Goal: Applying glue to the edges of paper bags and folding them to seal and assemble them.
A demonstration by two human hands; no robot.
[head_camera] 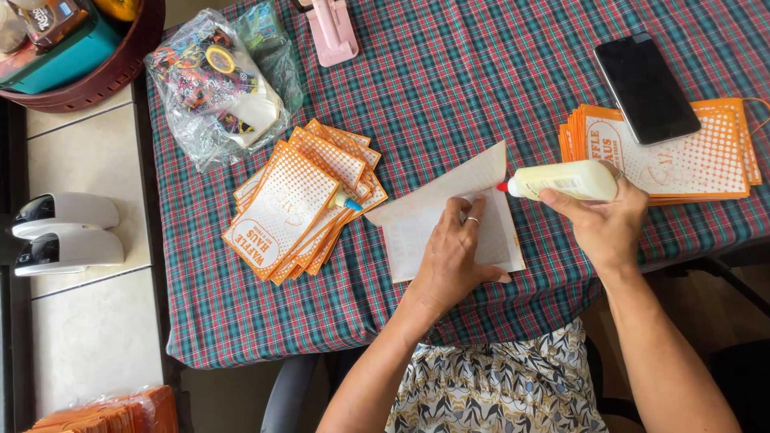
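Open plaid tablecloth (449, 72) stretches across the table's middle and far side, leaving clear passage between 2 orange card stacks: a fanned pile (301, 200) at left, and a neater stack (682, 156) at right with a phone (646, 88) on top. A plastic bag (216, 80) and pink punch (331, 30) crowd the far-left corner.

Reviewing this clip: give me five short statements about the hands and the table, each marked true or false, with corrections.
1. The right hand holds a glue bottle. True.
2. The left hand rests flat on a phone. False: it presses a white paper; the phone lies on an orange stack.
3. The bottle's tip is red. True.
4. The tablecloth is plain white. False: it is plaid.
5. A pink punch lies at the far edge. True.
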